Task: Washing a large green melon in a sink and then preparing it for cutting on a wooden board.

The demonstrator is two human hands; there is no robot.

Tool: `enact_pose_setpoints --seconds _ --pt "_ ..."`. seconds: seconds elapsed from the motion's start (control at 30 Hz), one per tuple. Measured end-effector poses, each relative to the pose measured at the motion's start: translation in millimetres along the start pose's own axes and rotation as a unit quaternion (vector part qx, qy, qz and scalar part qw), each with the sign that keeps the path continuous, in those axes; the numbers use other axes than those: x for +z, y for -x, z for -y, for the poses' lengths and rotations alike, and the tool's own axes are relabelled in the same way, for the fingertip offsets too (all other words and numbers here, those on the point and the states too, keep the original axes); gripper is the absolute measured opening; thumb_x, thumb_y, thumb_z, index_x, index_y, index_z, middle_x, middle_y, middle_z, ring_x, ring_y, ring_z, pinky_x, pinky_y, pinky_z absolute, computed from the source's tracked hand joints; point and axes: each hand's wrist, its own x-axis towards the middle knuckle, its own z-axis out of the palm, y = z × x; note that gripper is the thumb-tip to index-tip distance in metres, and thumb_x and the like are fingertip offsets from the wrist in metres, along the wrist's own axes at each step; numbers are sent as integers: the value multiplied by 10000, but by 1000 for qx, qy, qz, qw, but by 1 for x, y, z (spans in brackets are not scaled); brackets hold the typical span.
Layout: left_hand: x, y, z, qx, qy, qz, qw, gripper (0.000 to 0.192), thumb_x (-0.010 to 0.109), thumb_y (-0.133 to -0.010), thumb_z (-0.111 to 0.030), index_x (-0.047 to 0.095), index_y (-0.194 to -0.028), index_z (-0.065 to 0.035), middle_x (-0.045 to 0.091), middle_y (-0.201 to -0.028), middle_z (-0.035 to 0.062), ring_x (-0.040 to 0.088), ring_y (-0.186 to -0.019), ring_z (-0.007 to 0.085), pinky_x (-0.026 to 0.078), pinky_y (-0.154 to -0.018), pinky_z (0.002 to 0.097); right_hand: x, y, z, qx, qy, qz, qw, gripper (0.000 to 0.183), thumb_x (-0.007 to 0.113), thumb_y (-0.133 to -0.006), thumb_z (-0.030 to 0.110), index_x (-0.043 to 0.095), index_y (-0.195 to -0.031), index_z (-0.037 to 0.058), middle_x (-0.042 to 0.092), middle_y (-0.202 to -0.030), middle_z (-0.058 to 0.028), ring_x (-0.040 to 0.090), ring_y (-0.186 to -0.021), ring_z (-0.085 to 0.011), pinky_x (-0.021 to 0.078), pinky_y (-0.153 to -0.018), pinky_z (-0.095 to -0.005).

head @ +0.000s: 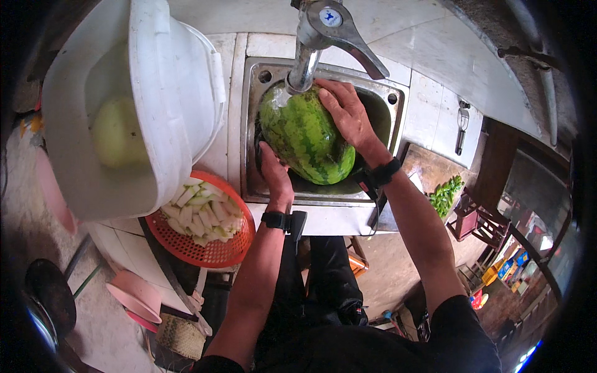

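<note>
A large striped watermelon (305, 135) lies in the stainless steel sink (247, 107), under the spout of the metal faucet (303, 65). Water runs onto its upper left side. My left hand (275, 172) is against the melon's lower left side, its fingertips partly hidden beneath it. Spread over the melon's upper right side is my right hand (345, 109). Both hands hold the melon between them.
Left of the sink stands a white plastic bucket (161, 107) with a pale green gourd inside. An orange colander (247, 224) of cut pale vegetable pieces is below it. Green leaves (445, 196) lie on a board at right, near a peeler (461, 126) hanging on the tiles.
</note>
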Motion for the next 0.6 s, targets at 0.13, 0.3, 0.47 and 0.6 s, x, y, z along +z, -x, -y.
enact_pose_setpoints --seconds 0.13,0.3,0.47,0.6 --pt "4 6 -4 39 1 25 999 891 412 -1119 -767 389 -1718 -109 474 -1698 84 486 -1510 260 326 -1304 524 1 8 -13 188 -127 10 974 809 656 -1075 646 584 -1582 20 641 -1498 -211 603 -1406 -316 455 -1215 -415" --pt "3 9 -6 63 0 36 997 930 409 -1106 -793 363 -1733 -108 459 -1707 80 483 -1505 264 329 -1298 529 -5 -16 -8 323 -365 153 860 734 589 -1103 675 683 -1446 33 762 -1345 -79 723 -1148 -147 567 -1039 -314" --pt "12 -7 9 7 39 47 998 863 407 -1121 -763 423 -1700 -122 539 -1651 54 525 -1491 248 396 -1254 451 -15 -23 -62 324 -269 79 904 875 616 -1033 770 713 -1468 17 766 -1335 -151 705 -1195 -210 550 -1042 -364" --pt "4 -28 7 39 126 68 989 772 384 -1144 -720 510 -1639 -140 594 -1598 45 571 -1447 252 451 -1210 424 7 -8 -14 276 -180 29 944 882 605 -1038 767 757 -1386 -29 780 -1290 -146 705 -1164 -246 514 -1088 -379"
